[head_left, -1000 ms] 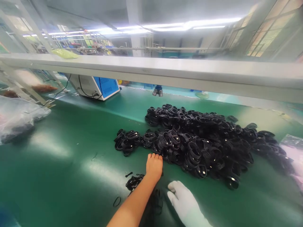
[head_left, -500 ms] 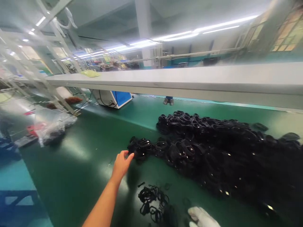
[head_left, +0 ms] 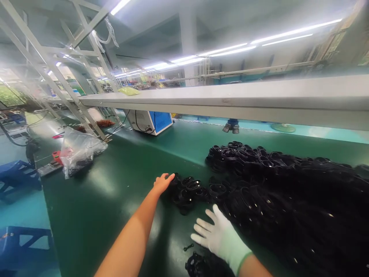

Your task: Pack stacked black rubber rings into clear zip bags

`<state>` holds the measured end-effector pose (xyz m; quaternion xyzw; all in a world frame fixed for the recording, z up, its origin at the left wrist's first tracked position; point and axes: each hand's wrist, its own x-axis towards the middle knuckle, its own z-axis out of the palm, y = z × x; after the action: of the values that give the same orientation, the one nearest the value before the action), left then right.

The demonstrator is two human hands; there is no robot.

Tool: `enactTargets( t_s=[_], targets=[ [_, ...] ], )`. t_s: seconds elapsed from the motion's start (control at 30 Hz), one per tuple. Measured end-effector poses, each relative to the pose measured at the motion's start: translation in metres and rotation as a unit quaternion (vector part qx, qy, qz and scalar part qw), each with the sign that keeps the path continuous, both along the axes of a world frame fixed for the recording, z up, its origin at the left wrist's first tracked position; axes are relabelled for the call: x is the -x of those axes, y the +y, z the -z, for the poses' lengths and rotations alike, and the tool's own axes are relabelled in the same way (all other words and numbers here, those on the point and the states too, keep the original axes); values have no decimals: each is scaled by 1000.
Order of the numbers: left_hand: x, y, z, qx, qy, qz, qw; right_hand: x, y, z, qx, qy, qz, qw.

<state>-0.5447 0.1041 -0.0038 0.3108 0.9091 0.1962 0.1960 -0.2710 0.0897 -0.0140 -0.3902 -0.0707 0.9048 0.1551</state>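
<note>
My bare left hand is at the left end of a row of coiled black cables. Its thumb reaches out to the nearest coil and seems to touch it, while the other fingers are partly bent and apart from the thumb. My right hand, in a white glove with a pale green cuff, is open above the green tabletop, its fingers spread and nothing in them. Under and in front of it lie small black loops, partly hidden by the glove. One small black strip lies apart from them.
A large heap of black coiled cables covers the right side. Behind it runs a white raised shelf, with a blue and grey box beneath. A clear plastic bag lies at left; blue stools stand beyond the table edge.
My gloved right hand has come up from the bottom edge, with fingers spread, toward the cable row. My left hand has moved closer against the end coils. The camera view has shifted left.
</note>
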Motion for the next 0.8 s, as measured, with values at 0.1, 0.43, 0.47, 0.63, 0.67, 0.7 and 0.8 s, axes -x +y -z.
enactTargets(
  t_s=[0.1,0.43,0.47,0.63,0.67,0.7,0.8],
  targets=[
    [-1,19,3,16,-7,69,997,29,7,16,-37,27,-4,999],
    [-33,45,-1,80,-80,226,968,62,22,24,-77,13,-19,997],
    [-32,43,-3,83,-79,232,966,63,23,23,-54,18,-3,998],
    [-31,30,-24,63,-121,260,956,64,19,18,-12,78,49,996],
    [-34,27,-30,46,-152,269,950,63,18,17,-18,89,59,994],
    [-38,24,-35,27,-181,278,943,63,16,14,-25,97,70,993],
    [-57,14,-52,-18,-197,299,933,58,14,3,-38,130,106,985]
  ],
)
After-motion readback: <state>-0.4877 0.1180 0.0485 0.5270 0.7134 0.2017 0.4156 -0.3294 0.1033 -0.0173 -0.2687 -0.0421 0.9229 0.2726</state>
